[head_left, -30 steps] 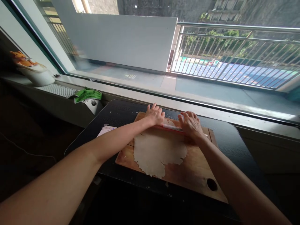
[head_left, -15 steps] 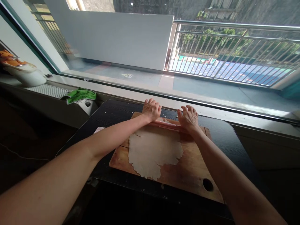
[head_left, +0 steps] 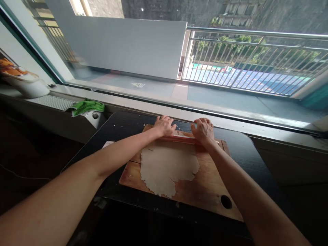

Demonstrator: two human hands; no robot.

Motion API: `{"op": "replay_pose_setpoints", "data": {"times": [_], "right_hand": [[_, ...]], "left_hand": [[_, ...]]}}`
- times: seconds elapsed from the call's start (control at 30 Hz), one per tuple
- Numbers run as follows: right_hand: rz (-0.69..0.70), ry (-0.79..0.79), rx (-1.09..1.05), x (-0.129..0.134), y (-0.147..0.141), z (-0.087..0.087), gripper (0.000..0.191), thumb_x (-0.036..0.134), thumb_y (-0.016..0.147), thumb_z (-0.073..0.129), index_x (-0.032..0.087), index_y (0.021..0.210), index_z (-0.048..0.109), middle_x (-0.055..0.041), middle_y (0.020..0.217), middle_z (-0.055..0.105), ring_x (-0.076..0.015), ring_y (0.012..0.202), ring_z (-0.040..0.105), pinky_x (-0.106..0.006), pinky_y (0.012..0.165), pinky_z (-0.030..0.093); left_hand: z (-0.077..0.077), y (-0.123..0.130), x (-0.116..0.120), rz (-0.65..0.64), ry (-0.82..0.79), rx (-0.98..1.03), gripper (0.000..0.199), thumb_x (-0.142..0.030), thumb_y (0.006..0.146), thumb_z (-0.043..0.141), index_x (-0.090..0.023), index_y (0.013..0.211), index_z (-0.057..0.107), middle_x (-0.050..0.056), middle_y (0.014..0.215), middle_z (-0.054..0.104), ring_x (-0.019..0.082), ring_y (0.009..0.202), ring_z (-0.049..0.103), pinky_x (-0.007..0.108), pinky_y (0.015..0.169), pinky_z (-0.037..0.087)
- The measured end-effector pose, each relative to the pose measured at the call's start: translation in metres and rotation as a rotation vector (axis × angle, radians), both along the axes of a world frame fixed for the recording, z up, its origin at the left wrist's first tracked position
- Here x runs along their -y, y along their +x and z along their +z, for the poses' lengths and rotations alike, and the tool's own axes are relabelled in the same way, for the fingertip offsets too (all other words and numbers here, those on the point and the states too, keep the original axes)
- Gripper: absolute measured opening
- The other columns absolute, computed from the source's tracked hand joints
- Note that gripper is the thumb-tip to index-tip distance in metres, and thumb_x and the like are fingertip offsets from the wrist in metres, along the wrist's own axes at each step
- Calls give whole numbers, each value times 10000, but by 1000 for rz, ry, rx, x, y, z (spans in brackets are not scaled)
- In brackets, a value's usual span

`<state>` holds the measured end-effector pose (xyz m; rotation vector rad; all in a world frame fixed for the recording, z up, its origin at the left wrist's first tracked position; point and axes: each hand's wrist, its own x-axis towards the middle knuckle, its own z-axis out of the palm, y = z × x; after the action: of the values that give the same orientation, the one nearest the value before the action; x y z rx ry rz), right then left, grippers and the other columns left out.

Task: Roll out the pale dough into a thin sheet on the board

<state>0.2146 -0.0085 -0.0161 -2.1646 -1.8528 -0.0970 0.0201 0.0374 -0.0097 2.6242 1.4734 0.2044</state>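
Note:
A wide, thin sheet of pale dough (head_left: pixel 167 165) with ragged edges lies on a wooden board (head_left: pixel 201 194). Across the dough's far edge lies a reddish rolling pin (head_left: pixel 183 139). My left hand (head_left: pixel 164 126) is closed over the pin's left part, its fingers bent across the far side. On the right part, my right hand (head_left: pixel 204 130) presses with its palm, fingers curved forward over the pin. A bit of dough shows beyond the pin, between the hands. Both hands partly hide the pin's ends.
The board rests on a black table (head_left: pixel 246 160) with small dough crumbs on it. Behind the table run a window sill (head_left: pixel 220 123) and a large window. At the left are a green cloth (head_left: pixel 88 106) and a white pot (head_left: pixel 32 88). The board has a round hole near its right corner.
My fingers have lowered and curled more over the rolling pin, which has shifted only slightly, if at all. The view has tilted a little upward. The dough sheet looks the same.

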Motion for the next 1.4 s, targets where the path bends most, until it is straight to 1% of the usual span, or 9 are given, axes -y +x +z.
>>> {"op": "replay_pose_setpoints", "data": {"times": [0.1, 0.23, 0.33, 0.5, 0.73, 0.83, 1.03, 1.27, 1.4], "right_hand": [[148, -30, 31, 41, -3, -9, 425, 427, 989, 377, 211, 1207, 671, -152, 1364, 587, -332, 1306, 464, -500, 1026, 421], [407, 34, 131, 101, 0, -21, 470, 509, 978, 425, 230, 1313, 601, -136, 1443, 547, -314, 1395, 394, -485, 1090, 367], [393, 28, 160, 86, 3, -17, 482, 506, 972, 455, 202, 1314, 605, -157, 1468, 522, -326, 1413, 369, -488, 1115, 334], [141, -22, 147, 23, 4, -1, 425, 385, 986, 430, 208, 1324, 618, -132, 1439, 551, -299, 1391, 398, -455, 1128, 339], [372, -94, 165, 98, 9, -12, 509, 514, 998, 339, 236, 1349, 583, -109, 1406, 592, -310, 1384, 432, -490, 1081, 392], [346, -70, 180, 93, 11, -13, 559, 526, 1001, 316, 206, 1403, 534, -138, 1457, 550, -315, 1419, 395, -494, 1107, 367], [53, -265, 121, 22, 7, 6, 573, 504, 1026, 225, 180, 1384, 534, -151, 1555, 427, -311, 1450, 344, -495, 1115, 359], [355, -226, 124, 74, 6, 3, 481, 535, 1013, 279, 230, 1194, 605, -124, 1355, 604, -288, 1355, 442, -452, 1061, 394], [224, -308, 128, 41, 9, 10, 486, 475, 1029, 237, 223, 1223, 604, -130, 1414, 561, -295, 1369, 432, -483, 1081, 368]], "left_hand": [[-4, -17, 33, -171, -35, 18, 386, -401, 1012, 386, -225, 1245, 638, 105, 1366, 618, 283, 1323, 491, 475, 1117, 364], [-9, -42, 72, -494, 37, 66, 547, -531, 893, 600, -276, 1375, 560, 91, 1548, 457, 325, 1448, 344, 512, 1209, 200], [-6, -35, 51, -521, 26, -2, 635, -518, 858, 651, -289, 1433, 510, 80, 1587, 406, 330, 1496, 257, 533, 1228, 110], [3, -7, 2, -409, -19, -118, 673, -552, 901, 590, -237, 1481, 460, 108, 1605, 380, 313, 1516, 223, 546, 1226, 85], [1, -39, 52, -669, -151, -64, 800, -650, 941, 428, -197, 1585, 283, 95, 1651, 290, 277, 1537, 192, 455, 1244, 78], [0, -30, 42, -603, -135, -76, 733, -593, 986, 338, -186, 1591, 266, 91, 1656, 274, 270, 1544, 168, 486, 1245, 39], [6, 14, -14, -206, -151, -176, 588, -472, 1028, 241, -207, 1540, 357, 82, 1666, 248, 259, 1546, 160, 546, 1226, 129], [0, -14, 26, -419, -87, -87, 494, -454, 1030, 269, -215, 1331, 579, 98, 1517, 507, 251, 1389, 453, 464, 1146, 321], [0, 4, -2, -275, -103, -102, 493, -427, 1030, 265, -203, 1364, 550, 103, 1492, 528, 263, 1388, 443, 532, 1171, 263]]}}
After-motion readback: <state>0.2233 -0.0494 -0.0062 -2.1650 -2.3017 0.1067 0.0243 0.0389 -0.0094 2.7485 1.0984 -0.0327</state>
